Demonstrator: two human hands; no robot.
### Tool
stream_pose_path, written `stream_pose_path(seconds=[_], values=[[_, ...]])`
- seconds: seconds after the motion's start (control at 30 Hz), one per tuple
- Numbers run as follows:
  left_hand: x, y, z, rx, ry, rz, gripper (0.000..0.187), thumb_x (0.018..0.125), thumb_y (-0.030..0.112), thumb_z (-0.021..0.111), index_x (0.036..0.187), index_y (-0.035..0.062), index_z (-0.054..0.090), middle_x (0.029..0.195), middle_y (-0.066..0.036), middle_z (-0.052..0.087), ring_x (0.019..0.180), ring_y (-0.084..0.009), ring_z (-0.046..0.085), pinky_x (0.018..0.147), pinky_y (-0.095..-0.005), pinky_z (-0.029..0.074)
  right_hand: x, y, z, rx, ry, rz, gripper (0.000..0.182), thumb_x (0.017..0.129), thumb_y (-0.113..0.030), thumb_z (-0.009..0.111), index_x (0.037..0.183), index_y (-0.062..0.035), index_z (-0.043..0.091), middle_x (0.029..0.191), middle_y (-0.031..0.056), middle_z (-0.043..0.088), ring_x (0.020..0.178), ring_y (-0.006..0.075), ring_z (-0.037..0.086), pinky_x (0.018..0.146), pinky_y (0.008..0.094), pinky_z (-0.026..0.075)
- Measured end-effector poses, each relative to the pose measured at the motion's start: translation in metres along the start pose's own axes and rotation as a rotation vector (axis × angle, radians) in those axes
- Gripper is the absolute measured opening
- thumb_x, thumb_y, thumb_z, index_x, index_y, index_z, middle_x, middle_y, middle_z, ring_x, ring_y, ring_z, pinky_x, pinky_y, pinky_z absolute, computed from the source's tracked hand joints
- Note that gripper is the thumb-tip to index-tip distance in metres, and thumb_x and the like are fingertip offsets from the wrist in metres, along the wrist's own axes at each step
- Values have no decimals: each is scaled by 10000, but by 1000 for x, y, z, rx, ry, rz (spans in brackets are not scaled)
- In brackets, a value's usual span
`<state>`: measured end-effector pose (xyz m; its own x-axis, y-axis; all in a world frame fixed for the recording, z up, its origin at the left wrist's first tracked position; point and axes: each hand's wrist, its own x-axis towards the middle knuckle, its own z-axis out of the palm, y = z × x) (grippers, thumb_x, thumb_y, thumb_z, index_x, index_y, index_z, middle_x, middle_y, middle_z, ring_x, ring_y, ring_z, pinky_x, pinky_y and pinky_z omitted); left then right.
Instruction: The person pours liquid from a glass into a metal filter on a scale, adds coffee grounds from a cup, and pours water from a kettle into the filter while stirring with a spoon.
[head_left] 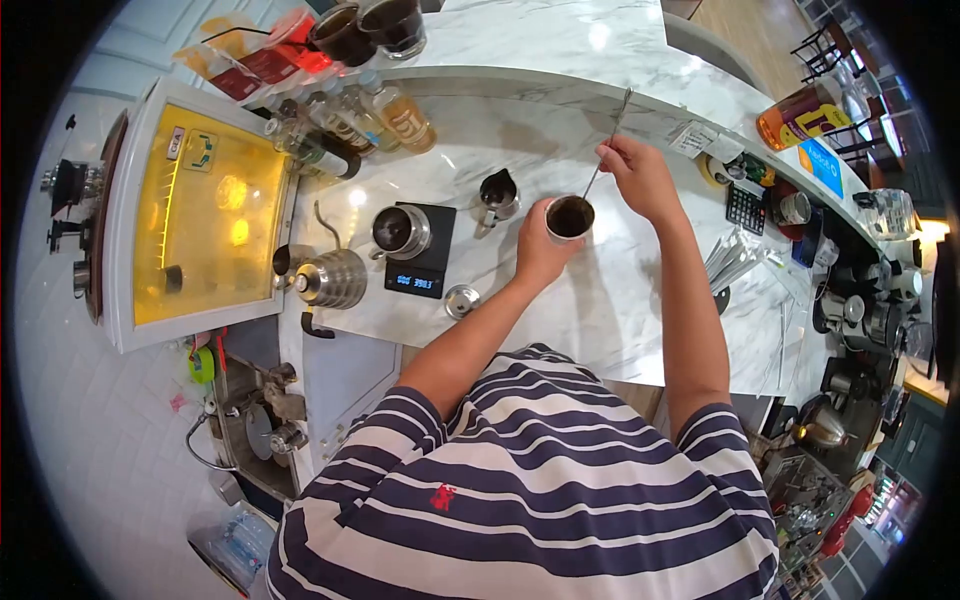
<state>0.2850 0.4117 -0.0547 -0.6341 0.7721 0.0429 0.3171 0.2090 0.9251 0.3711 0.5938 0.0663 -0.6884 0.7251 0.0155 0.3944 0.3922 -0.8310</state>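
My left hand (545,252) is wrapped around a small cup (568,239) with dark, coffee-like contents. Between the pinched fingers of my right hand (640,180) is a long, thin metal bar spoon (593,181). Its lower end dips into the cup, where it is hidden from sight. A small metal pitcher (498,200) with something dark inside stands left of the cup. Further left, a steel jug (400,233) rests on a black digital scale (431,262) with a lit display. Near my left forearm lies a small round metal dish (462,301).
A gooseneck kettle (335,279) stands beside a yellow-lit cabinet (215,210). Several bottles (395,112) line the back left. To the right are wrapped straws (735,262) and a calculator (745,207). A raised marble ledge (560,83) curves behind the counter; a sink (240,430) is at lower left.
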Motion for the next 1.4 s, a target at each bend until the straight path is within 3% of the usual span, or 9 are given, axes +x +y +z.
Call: stream_pose_path(seconds=[0.23, 0.33, 0.43, 0.53, 0.63, 0.73, 0.93, 1.13, 1.4], values=[[37, -15, 32, 68, 141, -24, 755, 695, 109, 921, 1323, 31, 508, 1204, -156, 685, 1124, -297, 674, 960, -399, 530, 43, 46, 13, 116, 45, 35, 297, 991, -277, 645, 1063, -3, 736, 825, 142, 738, 753, 225, 693, 727, 360, 522], [39, -16, 38, 71, 168, -26, 745, 694, 91, 918, 1312, 28, 507, 1193, -162, 681, 1138, -301, 664, 967, -405, 525, 49, 52, 17, 146, -7, 59, 315, 1015, -245, 655, 1065, 62, 709, 864, 105, 739, 810, 149, 689, 774, 302, 536], [38, -23, 41, 48, 165, 13, 798, 700, 94, 915, 1362, 24, 474, 1260, -175, 644, 1140, -315, 661, 986, -407, 519, 48, 51, 18, 83, -39, 57, 316, 1013, -249, 661, 1065, 58, 715, 874, 100, 736, 826, 146, 686, 784, 302, 536], [27, -34, 42, 13, 135, -8, 879, 721, 118, 909, 1442, 31, 412, 1363, -189, 571, 1199, -319, 622, 1004, -438, 515, 44, 60, 25, 128, 7, 5, 319, 1006, -257, 672, 1086, 49, 715, 912, 109, 741, 856, 148, 686, 794, 304, 535], [3, -24, 32, 129, 99, -53, 953, 742, 147, 903, 1511, 55, 348, 1431, -194, 504, 1273, -316, 561, 1018, -472, 506, 40, 64, 30, 166, 46, 26, 354, 965, -307, 689, 1095, 20, 726, 932, 173, 761, 873, 268, 726, 833, 366, 549], [-24, -8, 13, 22, 38, -195, 959, 756, 183, 901, 1527, 80, 340, 1450, -192, 493, 1316, -302, 518, 1017, -484, 496, 36, 68, 32, 163, 52, 29, 374, 962, -313, 694, 1132, 21, 708, 963, 177, 760, 894, 271, 729, 836, 370, 551], [-66, -9, -32, 23, -70, -224, 838, 772, 200, 880, 1477, 95, 439, 1380, -162, 561, 1248, -297, 568, 978, -440, 504, 22, 74, 38, 162, 89, 53, 389, 965, -299, 696, 1212, 1, 666, 1003, 173, 752, 915, 273, 724, 859, 377, 544], [-101, 11, -80, 51, -155, -161, 601, 837, 177, 839, 1358, 63, 562, 1310, -112, 655, 1192, -219, 629, 984, -392, 494, -57, 69, 61, 221, 484, 82, 375, 977, -202, 676, 1293, -10, 612, 1068, 134, 723, 994, 254, 689, 903, 403, 519], [-155, 10, -143, 74, -110, -165, 503, 869, 151, 799, 1319, 51, 600, 1239, -109, 704, 1137, -216, 675, 972, -377, 504, -217, 62, 134, 254, 353, 219, 318, 1014, -182, 618, 1273, 3, 616, 1160, 169, 690, 1085, 272, 663, 950, 405, 511]])
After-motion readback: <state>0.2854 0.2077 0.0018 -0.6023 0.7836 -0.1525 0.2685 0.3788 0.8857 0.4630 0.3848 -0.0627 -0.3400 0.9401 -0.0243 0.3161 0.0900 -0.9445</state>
